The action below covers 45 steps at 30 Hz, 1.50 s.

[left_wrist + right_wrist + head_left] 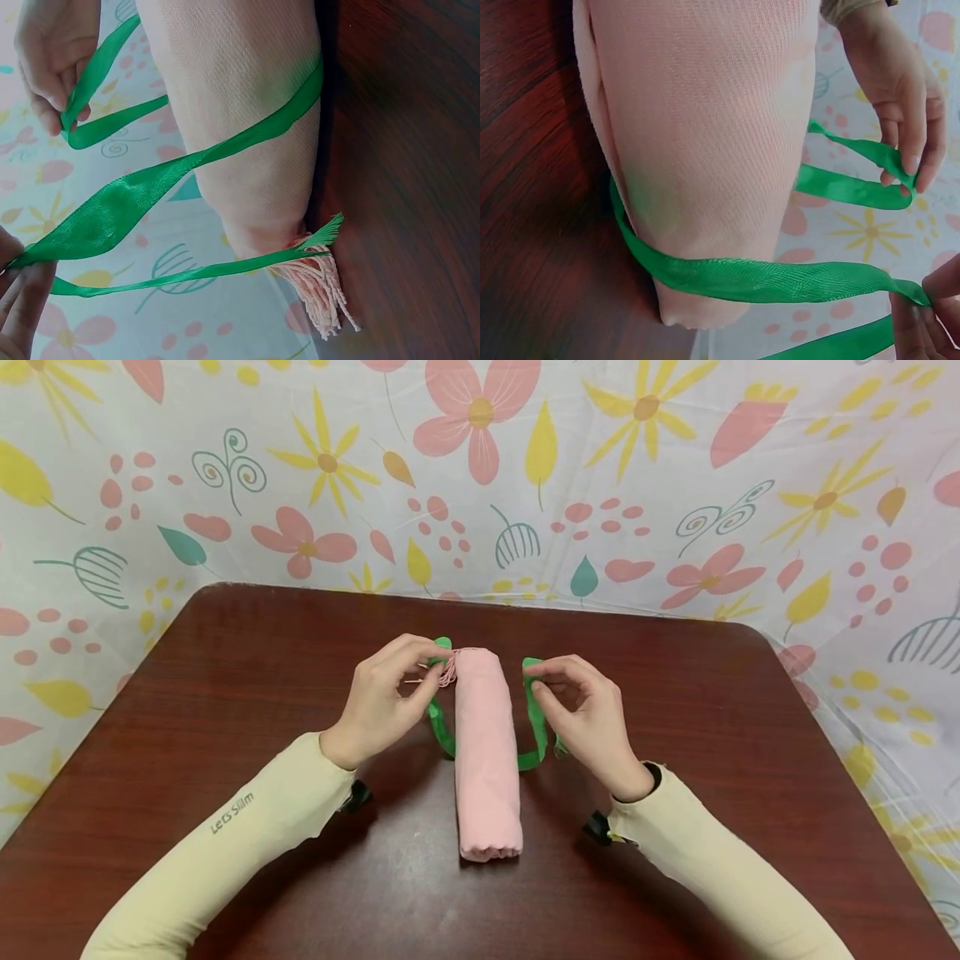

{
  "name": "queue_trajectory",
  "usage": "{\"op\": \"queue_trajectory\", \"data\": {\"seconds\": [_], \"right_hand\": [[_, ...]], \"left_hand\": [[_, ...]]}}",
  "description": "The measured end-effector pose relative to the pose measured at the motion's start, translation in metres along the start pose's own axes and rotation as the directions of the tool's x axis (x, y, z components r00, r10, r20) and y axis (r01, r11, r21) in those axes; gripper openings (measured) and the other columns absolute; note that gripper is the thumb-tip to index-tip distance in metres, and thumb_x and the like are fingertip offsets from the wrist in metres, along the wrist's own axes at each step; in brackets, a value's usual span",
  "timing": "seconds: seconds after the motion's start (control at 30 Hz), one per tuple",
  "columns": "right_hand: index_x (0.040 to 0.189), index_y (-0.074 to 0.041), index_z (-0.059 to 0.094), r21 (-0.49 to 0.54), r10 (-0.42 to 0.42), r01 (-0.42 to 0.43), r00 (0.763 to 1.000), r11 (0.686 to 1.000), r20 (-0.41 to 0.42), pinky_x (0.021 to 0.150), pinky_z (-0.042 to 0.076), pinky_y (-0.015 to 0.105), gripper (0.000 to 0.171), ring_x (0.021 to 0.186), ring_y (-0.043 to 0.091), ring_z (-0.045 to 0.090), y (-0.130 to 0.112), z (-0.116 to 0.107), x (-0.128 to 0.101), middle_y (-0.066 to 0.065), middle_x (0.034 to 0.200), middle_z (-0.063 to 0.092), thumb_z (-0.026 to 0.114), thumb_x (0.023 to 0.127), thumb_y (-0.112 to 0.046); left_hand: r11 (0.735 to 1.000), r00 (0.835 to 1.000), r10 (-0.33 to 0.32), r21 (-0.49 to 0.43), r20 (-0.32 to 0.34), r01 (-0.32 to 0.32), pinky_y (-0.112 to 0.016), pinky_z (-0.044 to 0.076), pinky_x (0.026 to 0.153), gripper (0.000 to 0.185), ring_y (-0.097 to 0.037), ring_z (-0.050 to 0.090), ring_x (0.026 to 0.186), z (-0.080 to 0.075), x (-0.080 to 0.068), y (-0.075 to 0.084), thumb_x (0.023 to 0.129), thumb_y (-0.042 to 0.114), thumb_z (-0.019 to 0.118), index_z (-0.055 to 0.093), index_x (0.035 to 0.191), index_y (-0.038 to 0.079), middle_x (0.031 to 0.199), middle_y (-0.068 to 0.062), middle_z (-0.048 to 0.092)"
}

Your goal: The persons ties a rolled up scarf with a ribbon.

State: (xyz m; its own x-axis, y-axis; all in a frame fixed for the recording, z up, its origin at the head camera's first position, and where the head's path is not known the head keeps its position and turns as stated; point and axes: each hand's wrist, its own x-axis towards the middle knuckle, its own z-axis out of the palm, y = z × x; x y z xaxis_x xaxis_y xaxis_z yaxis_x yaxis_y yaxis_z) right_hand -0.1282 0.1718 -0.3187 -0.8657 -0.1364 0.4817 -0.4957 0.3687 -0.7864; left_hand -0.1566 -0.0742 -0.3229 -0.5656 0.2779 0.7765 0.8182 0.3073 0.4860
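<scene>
A pink cloth rolled into a long bundle (486, 760) lies lengthwise on the table, pointing away from me. From beneath it a green ribbon (536, 727) comes up on both sides. My left hand (386, 689) pinches one side of the ribbon between thumb and fingers, left of the roll's far end. On the other side, my right hand (592, 714) pinches the ribbon and holds it raised. Pink fringe (319, 292) hangs at the roll's far end, with a frayed ribbon tail (326, 234) overlapping it in the left wrist view.
The dark reddish-brown table (262, 677) has rounded far corners. Behind it hangs a white curtain (480, 527) printed with flowers and leaves. Black straps (597, 828) show at the cuffs of the cream sleeves (247, 827).
</scene>
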Motion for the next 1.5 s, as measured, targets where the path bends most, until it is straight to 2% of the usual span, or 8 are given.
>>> {"op": "queue_trajectory", "data": {"seconds": [0.3, 0.47, 0.6, 0.8, 1.13, 1.23, 1.4, 1.5], "right_hand": [[0.104, -0.005, 0.070, 0.021, 0.046, -0.047, 0.996, 0.999, 0.071, 0.073, 0.055, 0.025, 0.019, 0.090, 0.006, 0.064, -0.004, 0.005, 0.001, 0.007, 0.106, 0.066, 0.070, 0.085, -0.003], [0.104, -0.004, 0.069, 0.046, 0.047, -0.051, 0.995, 0.998, 0.086, 0.075, 0.055, 0.027, 0.020, 0.090, 0.009, 0.064, -0.009, 0.008, 0.004, 0.007, 0.104, 0.066, 0.071, 0.084, -0.002], [0.105, -0.003, 0.069, 0.067, 0.038, -0.045, 0.994, 0.997, 0.106, 0.077, 0.055, 0.028, 0.021, 0.089, 0.010, 0.063, -0.010, 0.010, 0.005, 0.008, 0.103, 0.065, 0.071, 0.083, -0.001], [0.111, -0.001, 0.066, 0.130, -0.028, 0.004, 0.982, 0.991, 0.185, 0.082, 0.054, 0.028, 0.030, 0.093, 0.017, 0.063, -0.010, 0.016, 0.006, 0.009, 0.108, 0.063, 0.071, 0.082, 0.002], [0.111, 0.000, 0.066, 0.158, -0.036, 0.009, 0.985, 0.987, 0.169, 0.083, 0.054, 0.029, 0.030, 0.093, 0.015, 0.063, -0.009, 0.023, 0.009, 0.011, 0.108, 0.064, 0.070, 0.082, 0.004], [0.111, 0.001, 0.065, 0.155, -0.032, 0.005, 0.985, 0.988, 0.167, 0.083, 0.054, 0.030, 0.029, 0.094, 0.015, 0.063, -0.009, 0.025, 0.010, 0.011, 0.109, 0.064, 0.070, 0.083, 0.003], [0.110, 0.002, 0.065, 0.145, -0.004, -0.021, 0.986, 0.989, 0.165, 0.083, 0.054, 0.027, 0.028, 0.094, 0.014, 0.063, -0.009, 0.029, 0.012, 0.013, 0.109, 0.064, 0.070, 0.083, 0.003], [0.108, 0.003, 0.064, 0.150, 0.022, -0.047, 0.987, 0.988, 0.161, 0.083, 0.054, 0.026, 0.027, 0.092, 0.012, 0.063, -0.010, 0.030, 0.013, 0.014, 0.105, 0.064, 0.071, 0.082, 0.002]], "left_hand": [[0.999, 0.999, 0.026, -0.025, 0.018, -0.025, -0.019, 0.054, 0.074, 0.019, -0.014, 0.064, 0.075, 0.003, 0.001, 0.005, 0.088, -0.006, 0.060, 0.066, 0.105, -0.002, 0.100, -0.010, 0.066], [0.999, 0.999, 0.034, -0.017, 0.024, -0.034, -0.019, 0.053, 0.069, 0.024, -0.010, 0.059, 0.073, 0.004, 0.004, 0.009, 0.088, -0.008, 0.059, 0.067, 0.109, -0.001, 0.101, -0.010, 0.066], [0.999, 0.998, 0.041, 0.001, 0.038, -0.041, -0.021, 0.050, 0.062, 0.027, -0.009, 0.054, 0.071, 0.006, 0.005, 0.010, 0.089, -0.007, 0.056, 0.067, 0.111, 0.001, 0.102, -0.009, 0.066], [0.997, 0.995, 0.063, 0.041, 0.074, -0.066, -0.024, 0.047, 0.059, 0.029, -0.008, 0.052, 0.071, 0.008, 0.007, 0.011, 0.090, -0.006, 0.054, 0.066, 0.114, 0.004, 0.105, -0.006, 0.067], [0.996, 0.993, 0.077, 0.041, 0.088, -0.081, -0.024, 0.043, 0.058, 0.033, -0.009, 0.052, 0.075, 0.012, 0.010, 0.013, 0.090, -0.006, 0.050, 0.067, 0.115, 0.006, 0.109, -0.004, 0.067], [0.995, 0.992, 0.083, 0.053, 0.091, -0.088, -0.023, 0.042, 0.062, 0.035, -0.011, 0.056, 0.082, 0.014, 0.010, 0.013, 0.090, -0.007, 0.047, 0.067, 0.115, 0.007, 0.110, -0.004, 0.068], [0.993, 0.991, 0.095, 0.057, 0.092, -0.100, -0.028, 0.048, 0.075, 0.038, -0.016, 0.062, 0.099, 0.017, 0.011, 0.013, 0.089, -0.009, 0.044, 0.068, 0.114, 0.006, 0.109, -0.005, 0.068], [0.993, 0.991, 0.098, 0.052, 0.091, -0.103, -0.030, 0.050, 0.079, 0.039, -0.017, 0.062, 0.103, 0.019, 0.011, 0.012, 0.088, -0.010, 0.042, 0.068, 0.112, 0.006, 0.110, -0.006, 0.068]]}}
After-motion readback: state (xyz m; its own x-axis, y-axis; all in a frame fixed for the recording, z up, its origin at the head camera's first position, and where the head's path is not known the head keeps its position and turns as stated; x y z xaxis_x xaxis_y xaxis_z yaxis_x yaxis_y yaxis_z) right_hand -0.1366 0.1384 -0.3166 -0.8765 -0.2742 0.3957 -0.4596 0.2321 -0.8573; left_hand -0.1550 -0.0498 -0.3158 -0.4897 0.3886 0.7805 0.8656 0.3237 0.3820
